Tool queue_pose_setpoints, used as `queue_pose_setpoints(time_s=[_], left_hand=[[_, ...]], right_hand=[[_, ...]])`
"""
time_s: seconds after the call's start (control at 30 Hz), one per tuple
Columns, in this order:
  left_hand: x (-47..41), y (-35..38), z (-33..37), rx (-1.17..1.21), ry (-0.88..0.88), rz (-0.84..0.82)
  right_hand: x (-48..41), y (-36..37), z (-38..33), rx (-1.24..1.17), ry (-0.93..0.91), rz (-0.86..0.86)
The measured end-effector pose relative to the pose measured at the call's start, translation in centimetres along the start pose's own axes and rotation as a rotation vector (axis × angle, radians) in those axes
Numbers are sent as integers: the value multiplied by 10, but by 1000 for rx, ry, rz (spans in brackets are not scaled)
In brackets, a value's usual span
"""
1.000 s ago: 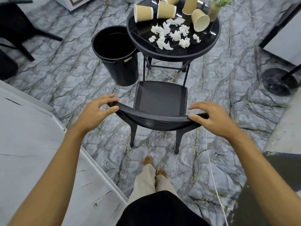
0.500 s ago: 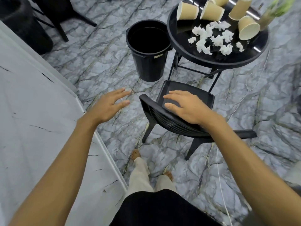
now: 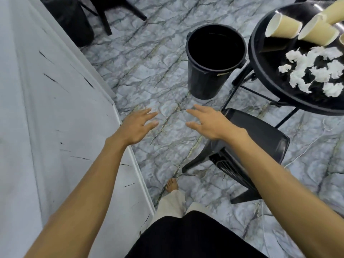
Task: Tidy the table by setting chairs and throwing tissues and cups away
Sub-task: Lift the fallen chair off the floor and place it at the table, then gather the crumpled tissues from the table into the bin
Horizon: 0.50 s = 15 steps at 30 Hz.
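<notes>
A black chair (image 3: 260, 133) stands tucked against the round black table (image 3: 258, 58) at the right. On the table lie several tan paper cups (image 3: 284, 27) on their sides and several crumpled white tissues (image 3: 307, 71). An open black bin (image 3: 214, 60) stands on the floor left of the table. My left hand (image 3: 135, 125) and my right hand (image 3: 208, 121) hover over the floor with fingers spread, holding nothing. My right hand is just left of the chair's seat, not touching it.
A white marbled wall or counter (image 3: 55, 127) runs along the left. Another black chair (image 3: 104, 8) and a dark object stand at the top left. A thin white cable (image 3: 307, 146) lies on the floor right of the chair. My bare foot (image 3: 172, 185) is below.
Both hands have let go of the chair's backrest and moved left over the floor. The view has swung left, so the table and chair now sit at the right.
</notes>
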State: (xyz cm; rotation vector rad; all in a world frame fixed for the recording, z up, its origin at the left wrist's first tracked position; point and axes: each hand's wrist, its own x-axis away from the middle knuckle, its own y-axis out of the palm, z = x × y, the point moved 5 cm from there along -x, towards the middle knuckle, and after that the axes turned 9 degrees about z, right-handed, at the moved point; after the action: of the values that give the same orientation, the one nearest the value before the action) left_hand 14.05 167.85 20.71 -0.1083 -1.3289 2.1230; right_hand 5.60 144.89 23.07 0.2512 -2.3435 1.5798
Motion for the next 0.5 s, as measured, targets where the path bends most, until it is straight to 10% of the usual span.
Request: queue_pose_setpoints(time_s=[0.5], left_hand=[[-77,-7,-51,-271,-63,-85]], right_hand=[[-112,23,1,31,36,-29]])
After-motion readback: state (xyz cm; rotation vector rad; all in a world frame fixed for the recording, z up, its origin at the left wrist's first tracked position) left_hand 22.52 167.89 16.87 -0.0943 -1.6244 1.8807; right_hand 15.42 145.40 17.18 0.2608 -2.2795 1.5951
